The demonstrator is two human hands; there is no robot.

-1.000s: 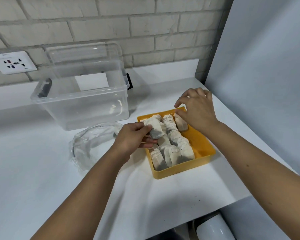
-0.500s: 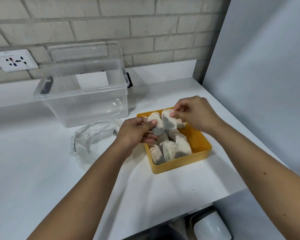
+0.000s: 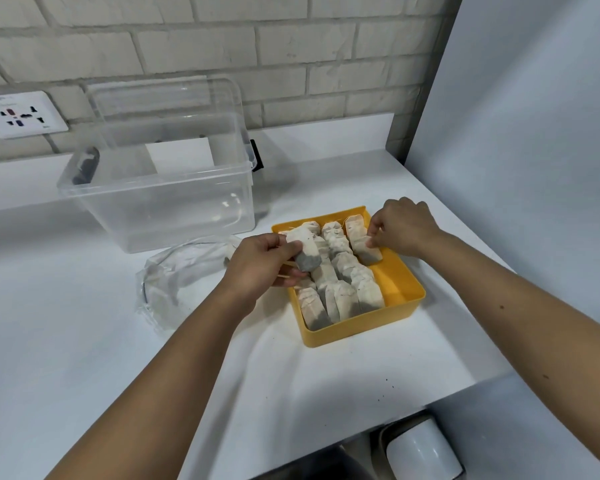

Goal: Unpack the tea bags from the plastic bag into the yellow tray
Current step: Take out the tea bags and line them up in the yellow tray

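We are arranging tea bags in the yellow tray (image 3: pixel 400 299) at frame center. Our left hand (image 3: pixel 260 261) pinches one tea bag (image 3: pixel 305 251); our right hand (image 3: pixel 404 226) pinches another tea bag (image 3: pixel 361 239) in the rightmost row. Next, we judge, each needs seating upright in its row.

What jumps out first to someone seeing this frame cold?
The yellow tray at the right of the white counter, packed with rows of tea bags. Both hands are over it: the left hand pinches a tea bag above the tray's left edge, and the right hand sets another tea bag at the far right corner. Left of the tray lies the crumpled plastic bag, with a clear storage bin behind it.
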